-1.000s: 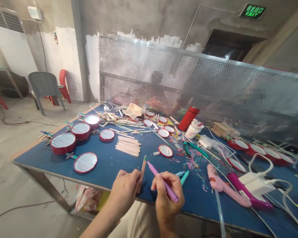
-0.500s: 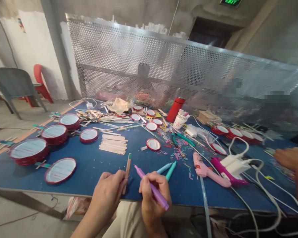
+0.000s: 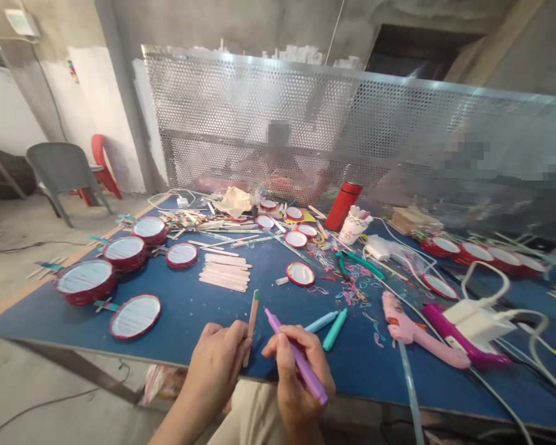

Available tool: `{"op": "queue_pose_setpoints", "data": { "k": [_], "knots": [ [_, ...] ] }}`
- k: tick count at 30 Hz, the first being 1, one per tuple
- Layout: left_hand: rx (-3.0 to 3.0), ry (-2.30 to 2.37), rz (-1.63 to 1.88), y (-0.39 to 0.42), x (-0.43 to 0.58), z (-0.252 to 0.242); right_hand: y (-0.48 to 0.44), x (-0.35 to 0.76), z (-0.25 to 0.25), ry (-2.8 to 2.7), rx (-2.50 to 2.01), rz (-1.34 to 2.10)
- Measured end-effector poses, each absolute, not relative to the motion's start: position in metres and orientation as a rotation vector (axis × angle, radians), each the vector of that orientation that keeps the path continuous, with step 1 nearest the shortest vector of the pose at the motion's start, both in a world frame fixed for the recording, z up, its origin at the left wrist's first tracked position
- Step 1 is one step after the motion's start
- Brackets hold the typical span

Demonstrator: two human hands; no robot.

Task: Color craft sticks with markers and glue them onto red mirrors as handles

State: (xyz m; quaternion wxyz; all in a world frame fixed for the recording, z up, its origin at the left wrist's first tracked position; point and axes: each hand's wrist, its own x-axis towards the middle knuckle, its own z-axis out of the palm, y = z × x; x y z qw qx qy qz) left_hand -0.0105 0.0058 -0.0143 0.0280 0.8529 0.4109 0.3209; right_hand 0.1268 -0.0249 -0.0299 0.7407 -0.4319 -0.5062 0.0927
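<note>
while a green-tipped stick [image 3: 252, 320] is pinched by left hand [image 3: 220, 355], purple marker [image 3: 302, 363] gripped by right hand [image 3: 291, 382], pale sticks [image 3: 225, 272] at eleven o'clock

Single view, head-worn. The camera stands above and behind the near edge of the table [image 3: 180, 315], facing forward and down across the top to the perforated metal panel [image 3: 241, 111] at the far edge. Range is close at the near edge, where the left hand [image 3: 217, 358] and right hand [image 3: 301, 364] occupy lower centre. Coverage is wide: the near left corner meets the frame's left border; the table's right end runs out of frame.
</note>
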Motion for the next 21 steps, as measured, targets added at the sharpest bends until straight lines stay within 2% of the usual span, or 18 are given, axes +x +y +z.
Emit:
{"op": "queue_pose_setpoints", "data": {
  "k": [21],
  "knots": [
    [2.628,1.301,0.967,0.0043,-0.0091,-0.0211,-0.0237,0.1283,-0.0223,-1.258,-0.957,0.152]
  ]
}}
